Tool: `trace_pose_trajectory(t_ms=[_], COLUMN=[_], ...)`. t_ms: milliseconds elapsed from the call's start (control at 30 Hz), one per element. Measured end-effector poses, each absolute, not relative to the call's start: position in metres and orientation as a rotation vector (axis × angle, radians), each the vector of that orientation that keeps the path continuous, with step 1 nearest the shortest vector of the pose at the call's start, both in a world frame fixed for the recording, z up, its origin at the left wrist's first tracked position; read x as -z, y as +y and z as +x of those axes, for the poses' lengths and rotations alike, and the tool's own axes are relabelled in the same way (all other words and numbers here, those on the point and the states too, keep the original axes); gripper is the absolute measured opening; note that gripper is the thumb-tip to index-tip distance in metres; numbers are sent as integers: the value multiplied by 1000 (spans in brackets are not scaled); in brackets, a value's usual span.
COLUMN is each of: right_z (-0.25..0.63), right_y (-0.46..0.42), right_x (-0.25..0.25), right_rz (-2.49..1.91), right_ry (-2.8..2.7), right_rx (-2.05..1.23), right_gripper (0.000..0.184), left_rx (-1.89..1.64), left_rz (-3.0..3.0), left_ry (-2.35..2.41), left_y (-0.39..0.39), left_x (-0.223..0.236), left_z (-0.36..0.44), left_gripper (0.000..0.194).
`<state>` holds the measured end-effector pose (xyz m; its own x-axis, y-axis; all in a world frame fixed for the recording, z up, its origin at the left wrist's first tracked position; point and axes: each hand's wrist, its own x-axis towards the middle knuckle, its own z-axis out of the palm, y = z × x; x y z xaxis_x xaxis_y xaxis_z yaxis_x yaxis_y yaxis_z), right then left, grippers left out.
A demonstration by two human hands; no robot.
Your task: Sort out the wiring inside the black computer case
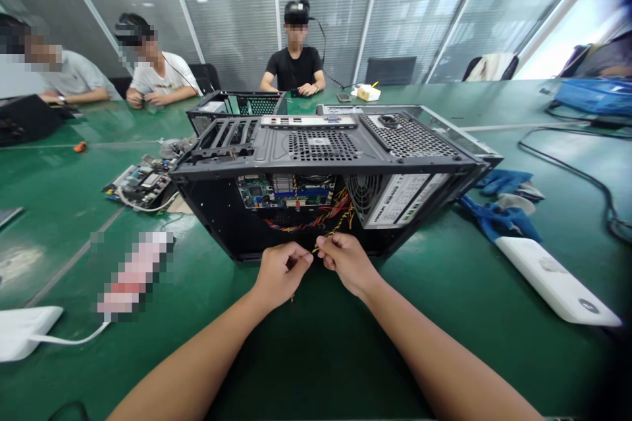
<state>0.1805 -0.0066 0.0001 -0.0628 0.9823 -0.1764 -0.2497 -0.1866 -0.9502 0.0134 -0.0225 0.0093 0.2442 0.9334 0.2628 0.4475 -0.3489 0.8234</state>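
A black computer case (222, 168) lies on the green table with its open side toward me. Inside are a motherboard (257, 192) and a power supply (405, 200) with a fan grille and a white label. Red, yellow and black cables (316, 223) run from the power supply. Just outside the opening, my left hand (279, 276) pinches a thin yellow-and-black cable, whose end dangles below the fingers. Close beside it, my right hand (345, 263) is closed on the same cable, nearer the case. The fingertips partly hide the cable.
Blue work gloves (513, 214) and a white power bank (553, 279) lie at right. Left are a loose circuit board (141, 184), a blurred phone-like slab (135, 273) and a white cabled device (29, 332). Another case frame (237, 104) stands behind. Three people sit across the table.
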Motion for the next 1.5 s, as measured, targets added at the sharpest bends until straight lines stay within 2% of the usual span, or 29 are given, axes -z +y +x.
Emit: trace_pose_trajectory(t_ms=[300, 700, 1200, 1500], right_z=[179, 184, 173, 164], right_y=[-9, -12, -13, -22], right_x=[-4, -7, 2, 2], right_rz=[-1019, -1211, -1046, -1158], right_ry=[-865, -1032, -887, -788], right_rx=[-1614, -1482, -1549, -1402], right_gripper=[48, 47, 51, 51], left_rx=[-924, -996, -935, -967], left_rz=[1059, 1553, 793, 1364], left_ry=[1014, 1185, 894, 1111], left_y=[-25, -30, -27, -30], left_x=[-8, -8, -7, -5], left_z=[21, 20, 20, 18], left_gripper=[29, 24, 32, 31])
